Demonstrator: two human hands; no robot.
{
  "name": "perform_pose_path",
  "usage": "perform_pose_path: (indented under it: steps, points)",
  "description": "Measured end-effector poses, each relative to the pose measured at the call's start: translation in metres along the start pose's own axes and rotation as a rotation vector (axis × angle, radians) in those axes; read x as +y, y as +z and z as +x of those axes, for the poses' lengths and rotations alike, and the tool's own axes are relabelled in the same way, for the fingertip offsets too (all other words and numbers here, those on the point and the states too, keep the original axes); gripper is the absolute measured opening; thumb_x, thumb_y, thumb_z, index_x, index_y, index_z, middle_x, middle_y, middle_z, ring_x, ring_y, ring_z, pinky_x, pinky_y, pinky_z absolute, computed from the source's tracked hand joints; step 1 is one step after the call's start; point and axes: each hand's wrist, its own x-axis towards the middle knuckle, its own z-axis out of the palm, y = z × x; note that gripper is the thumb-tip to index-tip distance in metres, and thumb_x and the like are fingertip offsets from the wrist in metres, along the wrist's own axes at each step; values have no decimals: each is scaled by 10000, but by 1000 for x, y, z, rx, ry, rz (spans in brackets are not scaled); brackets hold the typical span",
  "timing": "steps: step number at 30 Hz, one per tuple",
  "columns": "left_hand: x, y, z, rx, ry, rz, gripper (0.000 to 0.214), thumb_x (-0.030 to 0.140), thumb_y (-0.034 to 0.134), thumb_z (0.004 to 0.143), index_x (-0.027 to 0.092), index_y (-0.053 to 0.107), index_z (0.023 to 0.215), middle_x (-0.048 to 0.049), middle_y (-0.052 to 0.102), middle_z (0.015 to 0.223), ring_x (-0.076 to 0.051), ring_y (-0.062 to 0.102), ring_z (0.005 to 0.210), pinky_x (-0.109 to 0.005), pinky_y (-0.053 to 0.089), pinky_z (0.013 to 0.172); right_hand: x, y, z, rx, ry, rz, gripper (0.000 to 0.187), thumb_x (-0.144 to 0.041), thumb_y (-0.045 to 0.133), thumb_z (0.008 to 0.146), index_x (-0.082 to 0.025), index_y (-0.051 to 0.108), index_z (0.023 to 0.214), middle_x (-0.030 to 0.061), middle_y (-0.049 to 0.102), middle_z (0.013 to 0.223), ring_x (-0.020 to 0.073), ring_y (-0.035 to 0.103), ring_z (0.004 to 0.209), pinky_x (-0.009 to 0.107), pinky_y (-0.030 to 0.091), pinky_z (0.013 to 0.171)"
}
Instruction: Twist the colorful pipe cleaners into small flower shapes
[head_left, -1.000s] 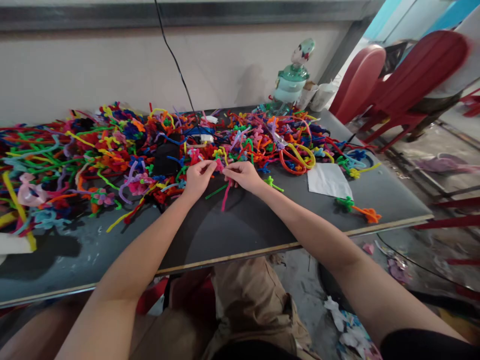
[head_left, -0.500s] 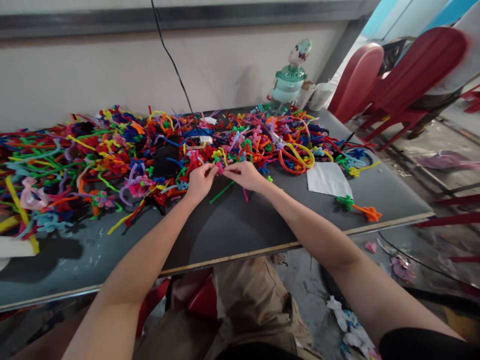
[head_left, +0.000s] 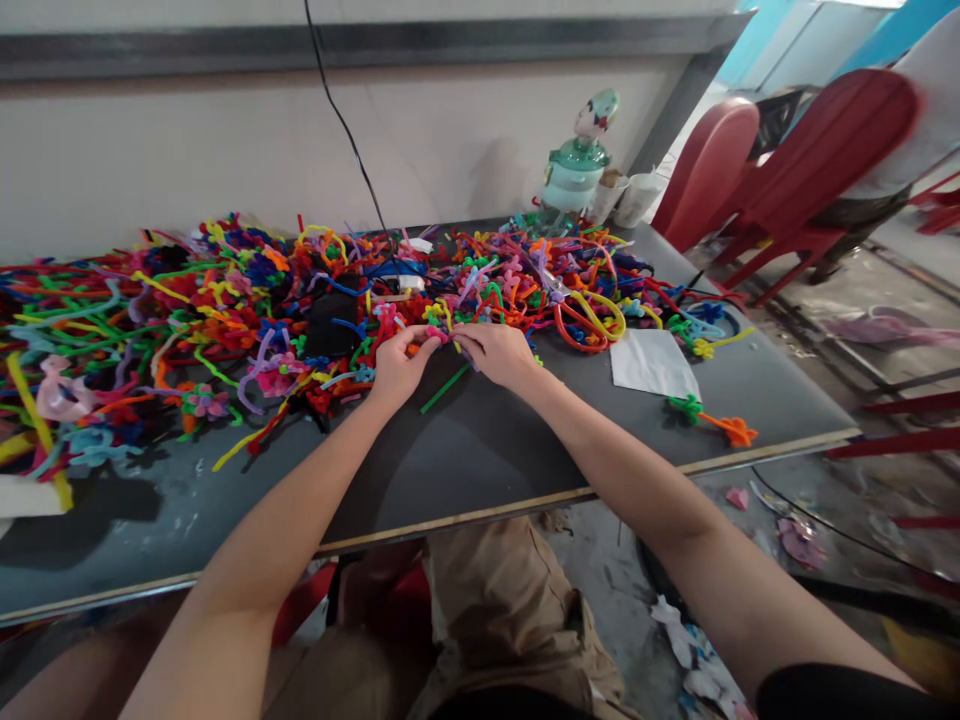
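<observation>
My left hand (head_left: 403, 365) and my right hand (head_left: 495, 352) meet at the front edge of a heap of coloured pipe cleaners (head_left: 217, 300). Between the fingertips is a small pink pipe-cleaner piece (head_left: 436, 334), which my left hand pinches. My right thumb and fingers close on the same piece from the other side; a purple length shows just under them. Fingers cover much of its shape. A green pipe cleaner (head_left: 445, 389) lies on the dark table below the hands.
A green-lidded bottle (head_left: 574, 175) and paper cups (head_left: 638, 200) stand at the back right. A white napkin (head_left: 654, 364) and an orange pipe-cleaner flower (head_left: 739, 431) lie on the right. Red chairs (head_left: 855, 160) stand beyond the table. A black cable (head_left: 341, 120) hangs down the wall.
The pink strand that hung below my right hand no longer shows there, and a purple length now appears under its fingers. Both hands stay close together at nearly the same spot.
</observation>
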Motion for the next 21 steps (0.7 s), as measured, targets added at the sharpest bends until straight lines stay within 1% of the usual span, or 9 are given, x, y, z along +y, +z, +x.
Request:
perform_pose_path:
  steps: [3,6,7,9,11,13,16,19,21]
  points:
    - [-1,2,0,18,-17,-50,252,397,667,810,164,738,879,-40,740,821,-141,644,697,-242,495,653,-1,-3,0,108,34,-28,282,-248,468,983,-243,738,1065,40,756,1067,208,696,992,297,511,765]
    - [0,4,-1,7,-71,-177,284,440,722,750,159,728,799,-25,698,732,-115,584,616,-226,455,573,2,-4,0,181,-11,-45,289,-232,453,986,-211,740,1021,67,757,1029,209,686,974,313,502,820]
    - [1,4,-2,-28,-109,-255,303,457,745,723,159,716,768,-20,677,701,-108,566,598,-218,438,543,3,-4,0,198,-38,-43,292,-228,448,987,-203,737,1017,74,757,1025,207,685,963,319,497,841]
    - [5,3,-2,-148,-206,-436,348,489,789,667,160,684,707,-7,627,643,-93,529,561,-202,398,487,6,-2,0,240,-96,-19,304,-231,429,993,-193,728,1029,78,758,1002,197,688,927,322,491,853]
    - [9,1,-2,-288,-293,-588,389,508,827,615,163,655,667,5,591,606,-80,499,530,-191,360,449,8,0,-2,290,-154,35,326,-248,401,1004,-187,718,1051,75,758,981,180,691,894,301,495,821]
    - [13,-2,-2,-392,-327,-661,409,507,857,575,165,652,661,11,582,594,-74,488,520,-190,346,444,8,2,-4,322,-207,101,349,-269,378,1013,-188,712,1064,69,758,970,160,691,874,271,499,782]
    - [15,-3,-3,-451,-302,-649,402,495,875,550,167,662,642,15,577,585,-60,436,503,-199,325,456,4,4,-8,295,-211,152,355,-300,382,1009,-188,717,1044,68,755,951,149,688,849,246,496,753]
    - [12,-1,-4,-404,-248,-573,400,516,854,570,173,653,607,23,546,565,-59,378,496,-218,310,472,-2,5,-10,224,-154,136,357,-308,389,1002,-179,721,1019,77,753,933,154,684,824,238,475,719]
    - [8,2,-4,-361,-220,-517,409,544,828,589,176,652,612,24,536,560,-65,379,497,-230,317,480,-5,6,-10,180,-133,109,361,-295,376,1002,-183,719,1003,74,755,945,156,683,834,234,449,692]
